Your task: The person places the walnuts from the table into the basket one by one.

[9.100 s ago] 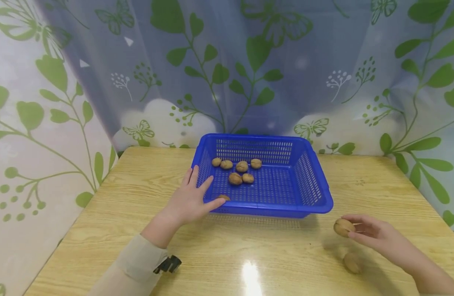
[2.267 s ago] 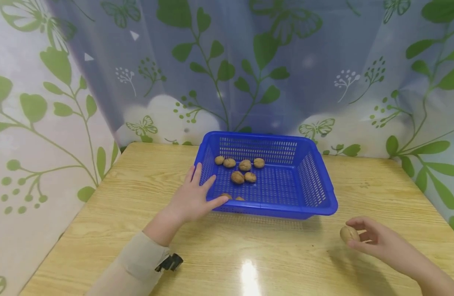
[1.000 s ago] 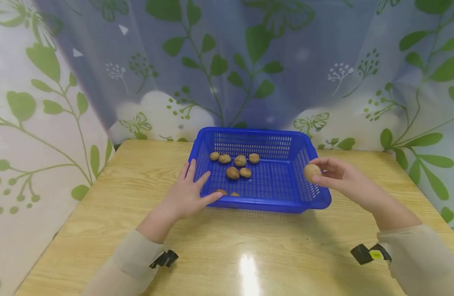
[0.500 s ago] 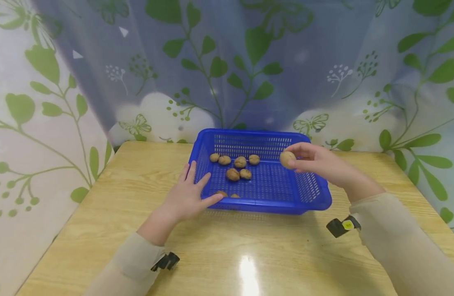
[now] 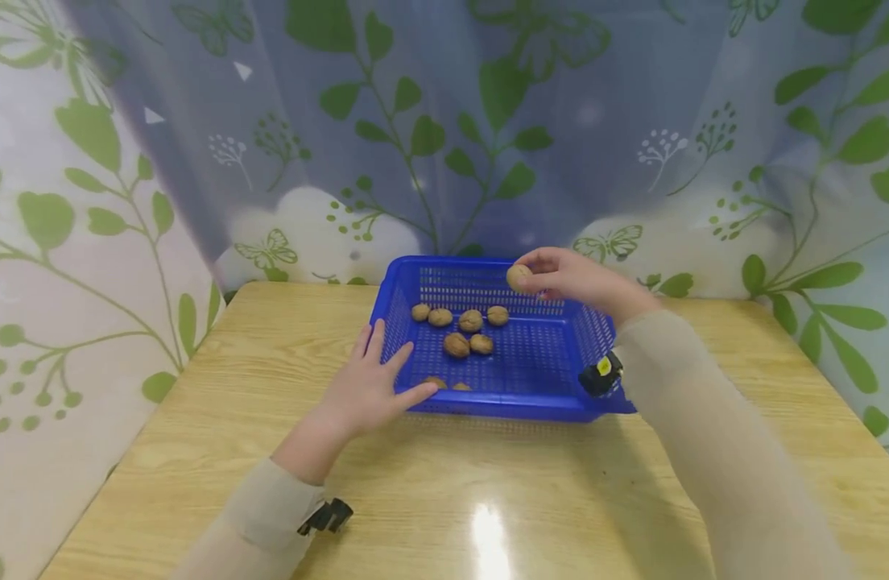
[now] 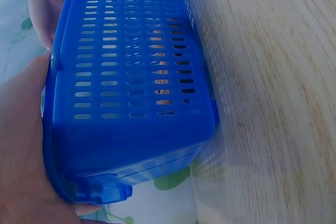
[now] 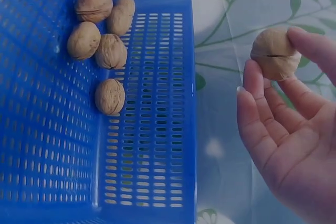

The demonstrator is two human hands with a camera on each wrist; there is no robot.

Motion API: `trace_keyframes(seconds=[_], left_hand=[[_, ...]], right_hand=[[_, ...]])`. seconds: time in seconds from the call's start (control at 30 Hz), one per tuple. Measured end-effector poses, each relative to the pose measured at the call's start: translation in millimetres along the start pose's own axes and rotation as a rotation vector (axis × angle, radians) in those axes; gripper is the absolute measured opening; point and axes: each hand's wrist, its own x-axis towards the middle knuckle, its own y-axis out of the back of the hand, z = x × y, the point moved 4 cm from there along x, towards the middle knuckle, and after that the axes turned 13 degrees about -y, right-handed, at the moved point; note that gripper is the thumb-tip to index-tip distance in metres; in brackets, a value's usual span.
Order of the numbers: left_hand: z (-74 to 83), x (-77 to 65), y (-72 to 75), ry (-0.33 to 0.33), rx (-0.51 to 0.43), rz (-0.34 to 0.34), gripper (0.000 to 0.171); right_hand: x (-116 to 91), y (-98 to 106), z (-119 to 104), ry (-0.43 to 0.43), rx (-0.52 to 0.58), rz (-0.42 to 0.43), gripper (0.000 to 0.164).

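Note:
My right hand (image 5: 578, 278) pinches a walnut (image 5: 518, 278) between thumb and fingers, up over the far rim of a blue plastic basket (image 5: 531, 399). In the right wrist view this walnut (image 7: 275, 53) shows a dark split along its seam. My left hand (image 5: 365, 391) rests with spread fingers on the basket's near left corner, thumb along the front rim. Several walnuts (image 5: 471, 321) lie in the left half of the basket; two near the front wall are mostly hidden by the rim. From the left wrist, the basket's slotted wall (image 6: 121, 77) fills the middle.
The basket stands on a wooden table (image 5: 415, 499) near its back edge. Behind hangs a blue and white curtain (image 5: 444, 129) with green leaves and butterflies. A black strap device (image 5: 602, 374) sits on the right wrist, another (image 5: 326, 515) on the left.
A walnut that lay on the table at the right was picked up. My right hand has carried it leftward and back over the basket. One more walnut shows by the front wall; the left hand stayed.

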Motion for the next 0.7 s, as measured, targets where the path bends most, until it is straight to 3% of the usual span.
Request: trace_keyframes(seconds=[0.17, 0.33, 0.5, 0.7], left_hand=[[-0.4, -1.8, -0.2, 0.004, 0.014, 0.002, 0.086], [1.7, -1.6, -1.6, -0.006, 0.017, 0.002, 0.085], [2.8, -0.1, -4.4, -0.007, 0.016, 0.004, 0.087], [-0.5, 0.1, -1.8, -0.008, 0.025, 0.029, 0.087]], right_hand=[[20.7, -4.4, 6.3, 0.004, 0.062, -0.013, 0.044], [36.5, -9.9, 25.9, -0.024, 0.101, -0.013, 0.045], [44.6, -15.9, 44.1, -0.08, 0.097, -0.033, 0.048], [50.7, -19.8, 44.4, -0.081, 0.101, -0.05, 0.048]])
